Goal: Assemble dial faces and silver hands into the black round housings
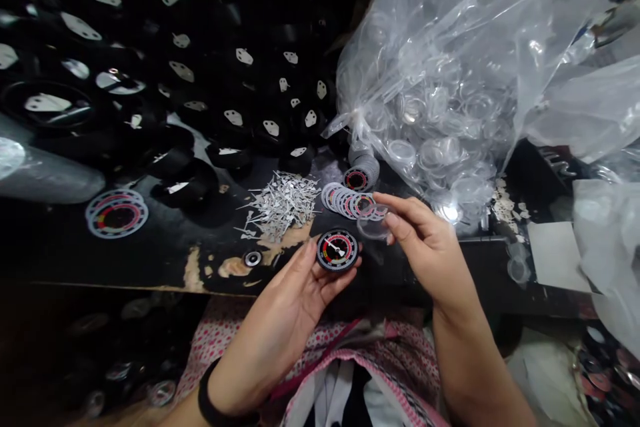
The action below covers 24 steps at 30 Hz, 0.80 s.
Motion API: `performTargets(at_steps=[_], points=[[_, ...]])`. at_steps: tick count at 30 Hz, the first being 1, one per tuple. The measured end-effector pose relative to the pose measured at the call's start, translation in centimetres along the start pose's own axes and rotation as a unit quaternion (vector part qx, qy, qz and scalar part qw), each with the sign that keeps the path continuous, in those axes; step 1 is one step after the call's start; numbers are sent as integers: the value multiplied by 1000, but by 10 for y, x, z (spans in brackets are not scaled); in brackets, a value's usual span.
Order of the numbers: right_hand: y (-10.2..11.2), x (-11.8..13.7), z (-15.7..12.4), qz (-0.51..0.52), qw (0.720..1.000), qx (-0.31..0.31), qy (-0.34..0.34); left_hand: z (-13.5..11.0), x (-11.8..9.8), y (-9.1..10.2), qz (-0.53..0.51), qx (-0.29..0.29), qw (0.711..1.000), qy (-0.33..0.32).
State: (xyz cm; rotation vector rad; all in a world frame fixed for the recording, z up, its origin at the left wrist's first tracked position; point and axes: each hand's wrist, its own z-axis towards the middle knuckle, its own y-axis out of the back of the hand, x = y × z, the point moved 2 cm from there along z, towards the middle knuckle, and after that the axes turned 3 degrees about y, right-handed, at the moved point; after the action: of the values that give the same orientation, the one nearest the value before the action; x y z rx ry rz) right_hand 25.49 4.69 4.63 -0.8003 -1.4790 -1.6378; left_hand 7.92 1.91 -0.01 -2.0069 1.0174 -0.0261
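My left hand (305,287) has its fingers wrapped round a round dial gauge (338,250), with a black rim, red and yellow scale marks and a white pointer facing up. In my right hand (420,233) a clear round lens cover (373,221) is pinched between thumb and fingers, just up and to the right of the gauge and apart from it. Behind the lens, a fanned row of printed dial discs (343,200) lies on the table. A heap of white pointers (283,205) sits left of the discs.
A plastic bag of clear lenses (440,107) fills the back right. Many black gauge housings (240,107) are piled at the back left. Two larger dial discs (117,215) lie on the left, a small round part (253,258) near the worn front edge, and a white card (557,255) at right.
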Motion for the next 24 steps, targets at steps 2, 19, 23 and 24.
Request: performTargets(at_steps=[2, 19, 23, 24], points=[[2, -1, -2, 5, 1000, -15, -16, -1, 1, 0, 8, 23, 1000, -14], [3, -8, -10, 52, 996, -33, -61, -12, -3, 11, -13, 48, 994, 93], [4, -9, -12, 57, 996, -38, -62, -10, -6, 10, -34, 63, 992, 104], [4, -10, -13, 59, 996, -39, -62, -9, -6, 10, -36, 65, 991, 108]])
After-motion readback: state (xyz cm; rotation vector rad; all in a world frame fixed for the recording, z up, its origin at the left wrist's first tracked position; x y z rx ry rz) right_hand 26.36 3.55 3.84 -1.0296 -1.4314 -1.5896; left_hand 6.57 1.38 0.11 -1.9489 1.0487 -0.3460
